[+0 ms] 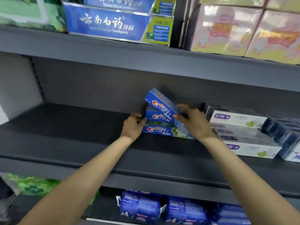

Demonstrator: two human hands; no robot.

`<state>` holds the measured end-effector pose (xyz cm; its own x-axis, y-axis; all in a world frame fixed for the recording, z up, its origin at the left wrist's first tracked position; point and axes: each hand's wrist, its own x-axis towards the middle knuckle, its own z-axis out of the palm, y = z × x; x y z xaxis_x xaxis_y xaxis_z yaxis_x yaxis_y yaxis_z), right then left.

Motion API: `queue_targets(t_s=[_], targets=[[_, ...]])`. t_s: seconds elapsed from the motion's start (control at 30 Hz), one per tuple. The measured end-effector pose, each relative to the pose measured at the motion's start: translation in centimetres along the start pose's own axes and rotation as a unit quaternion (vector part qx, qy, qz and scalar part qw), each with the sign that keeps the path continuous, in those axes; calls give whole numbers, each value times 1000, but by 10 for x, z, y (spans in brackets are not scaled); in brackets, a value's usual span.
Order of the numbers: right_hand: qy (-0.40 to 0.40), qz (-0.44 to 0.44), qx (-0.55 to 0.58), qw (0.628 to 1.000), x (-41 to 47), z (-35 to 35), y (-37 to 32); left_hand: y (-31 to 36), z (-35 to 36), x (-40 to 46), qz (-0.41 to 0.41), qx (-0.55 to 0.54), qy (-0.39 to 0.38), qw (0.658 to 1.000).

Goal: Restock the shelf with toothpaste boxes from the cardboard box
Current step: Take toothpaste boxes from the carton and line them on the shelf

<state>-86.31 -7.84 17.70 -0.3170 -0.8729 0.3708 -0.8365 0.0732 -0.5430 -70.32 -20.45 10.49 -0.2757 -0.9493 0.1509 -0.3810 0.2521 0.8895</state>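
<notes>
Toothpaste boxes [159, 123] sit stacked on the middle shelf [81, 135], beside white boxes [240, 127]. Placing is underway: the right hand [193, 122] is clamped on the tilted top box [159, 103], its long axis sloping down to the right, while the left hand [134, 127] grips the stack's left end. Next, I judge, the top box needs levelling so it lies flat, logo outward.

Top shelf: green packs [30, 12] far left, two stacked blue cartons [116, 25] beside them, pink and yellow packs [243, 30] to the right. Middle level, right side: white boxes [243, 132] stacked in layers, dark blue boxes [285, 135] just beyond. Bottom level: blue bags [162, 208], a green bag [30, 184] on the left.
</notes>
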Motion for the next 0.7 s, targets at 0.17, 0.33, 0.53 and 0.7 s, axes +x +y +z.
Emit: queue_targets(t_s=[0.17, 0.33, 0.53, 0.7], targets=[[-98, -36, -186, 977, 20, 2, -3, 14, -19, -11, -91, -207, -89, 970], [-120, -56, -285, 950, 29, 11, 0, 20, -29, -13, -56, -181, -111, 976], [-89, -26, -263, 960, 22, 26, 9, 16, -28, -3, 16, -91, -128, 987], [-64, -3, -270, 961, 18, 35, -1, 18, -31, -5, 66, -2, -155, 986]])
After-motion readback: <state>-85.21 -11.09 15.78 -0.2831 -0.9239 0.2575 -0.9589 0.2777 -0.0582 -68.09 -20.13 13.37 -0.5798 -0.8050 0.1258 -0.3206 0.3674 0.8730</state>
